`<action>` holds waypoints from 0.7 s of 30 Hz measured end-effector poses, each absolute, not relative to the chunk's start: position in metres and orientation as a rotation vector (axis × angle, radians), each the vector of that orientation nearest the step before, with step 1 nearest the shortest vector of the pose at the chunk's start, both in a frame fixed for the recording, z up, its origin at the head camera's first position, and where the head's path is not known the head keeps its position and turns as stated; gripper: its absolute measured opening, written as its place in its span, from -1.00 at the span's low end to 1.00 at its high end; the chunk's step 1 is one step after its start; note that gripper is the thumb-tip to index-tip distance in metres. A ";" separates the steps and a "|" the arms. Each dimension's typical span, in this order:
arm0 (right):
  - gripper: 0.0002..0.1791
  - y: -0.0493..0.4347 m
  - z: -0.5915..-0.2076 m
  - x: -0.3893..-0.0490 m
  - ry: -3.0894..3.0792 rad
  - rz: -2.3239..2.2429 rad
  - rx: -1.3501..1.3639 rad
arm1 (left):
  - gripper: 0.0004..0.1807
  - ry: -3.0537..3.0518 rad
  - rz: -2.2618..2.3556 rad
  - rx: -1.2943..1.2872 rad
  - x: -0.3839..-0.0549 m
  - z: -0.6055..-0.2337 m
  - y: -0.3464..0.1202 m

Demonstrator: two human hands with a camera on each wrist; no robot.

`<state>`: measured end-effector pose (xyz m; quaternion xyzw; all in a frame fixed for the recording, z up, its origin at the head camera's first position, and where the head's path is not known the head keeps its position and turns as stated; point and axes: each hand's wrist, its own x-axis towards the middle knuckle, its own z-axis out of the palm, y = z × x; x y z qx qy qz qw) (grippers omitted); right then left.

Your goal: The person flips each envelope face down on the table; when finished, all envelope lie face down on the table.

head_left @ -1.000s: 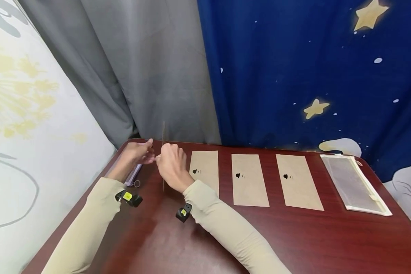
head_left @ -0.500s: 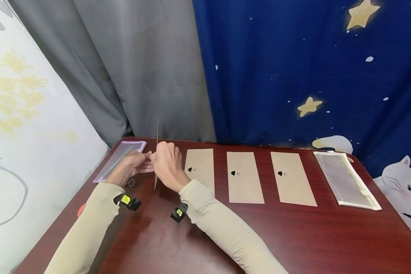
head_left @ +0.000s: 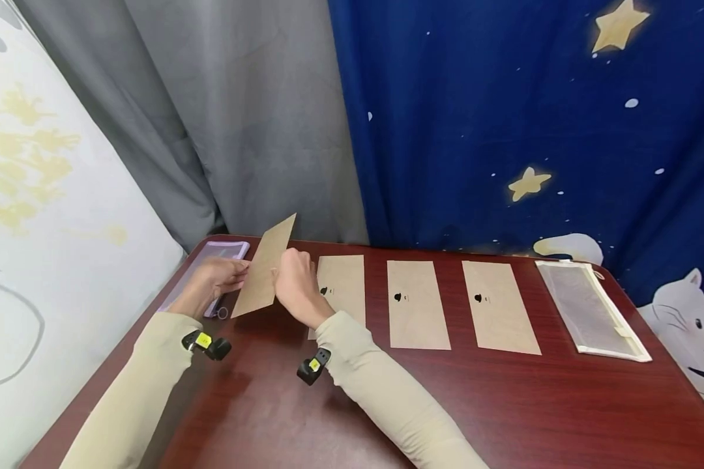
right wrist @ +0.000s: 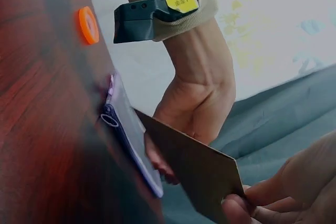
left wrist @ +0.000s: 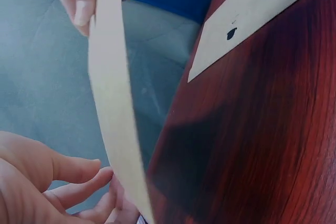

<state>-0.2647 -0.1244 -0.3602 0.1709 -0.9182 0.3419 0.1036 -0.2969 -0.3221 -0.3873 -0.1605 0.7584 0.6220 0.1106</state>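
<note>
My right hand [head_left: 299,286] pinches a thin brown kraft-paper card [head_left: 264,267] by its right side, thumb and fingers at its edge in the right wrist view. The card stands tilted above the table, its plain broad face showing. On its other side is my left hand [head_left: 214,283], palm turned up. In the left wrist view the left fingers [left wrist: 84,190] reach the card's lower part, thumb apart from it. Some left fingertips are hidden behind the card. A purple-edged mesh zip pouch [head_left: 211,253] lies under and beyond the left hand.
Three similar kraft-paper cards, the left one [head_left: 346,280], middle one [head_left: 419,319] and right one [head_left: 501,319], lie in a row, each printed with a black hat. A white-edged mesh pouch [head_left: 592,312] lies far right. An orange ring [right wrist: 88,24] sits near the table's left edge.
The card has turned from edge-on to show its broad face, leaning to the right at the top. My left hand has shifted slightly left, away from the right hand's fingers.
</note>
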 end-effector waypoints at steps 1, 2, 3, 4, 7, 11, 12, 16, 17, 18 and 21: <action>-0.57 -0.123 -0.362 -0.266 -2.704 1.054 0.490 | -0.65 2.239 1.840 -0.482 -0.297 -0.387 -0.322; -0.56 -0.122 -0.364 -0.267 -2.697 1.106 0.475 | -0.63 2.254 1.844 -0.487 -0.298 -0.387 -0.323; -0.53 -0.122 -0.366 -0.268 -2.683 1.158 0.462 | -0.61 2.277 1.842 -0.500 -0.298 -0.387 -0.323; -0.51 -0.121 -0.369 -0.269 -2.660 1.209 0.453 | -0.59 2.303 1.832 -0.512 -0.298 -0.387 -0.322; -0.41 -0.119 -0.377 -0.272 -2.573 1.325 0.432 | -0.59 2.392 1.792 -0.530 -0.299 -0.388 -0.320; -0.43 -0.116 -0.391 -0.279 -2.509 1.426 0.392 | -0.64 2.491 1.768 -0.543 -0.302 -0.392 -0.318; -0.48 -0.115 -0.395 -0.281 -2.504 1.454 0.367 | -0.65 2.515 1.760 -0.539 -0.302 -0.393 -0.318; -0.85 -0.114 -0.409 -0.288 -2.479 1.616 0.260 | -0.66 2.613 1.714 -0.514 -0.304 -0.400 -0.321; -0.91 -0.114 -0.411 -0.289 -2.477 1.654 0.234 | -0.66 2.634 1.703 -0.508 -0.305 -0.402 -0.322; -0.92 -0.115 -0.414 -0.291 -2.480 1.684 0.214 | -0.65 2.653 1.692 -0.501 -0.305 -0.404 -0.323; -0.91 -0.118 -0.421 -0.294 -2.508 1.705 0.183 | -0.67 2.741 1.631 -0.484 -0.305 -0.410 -0.325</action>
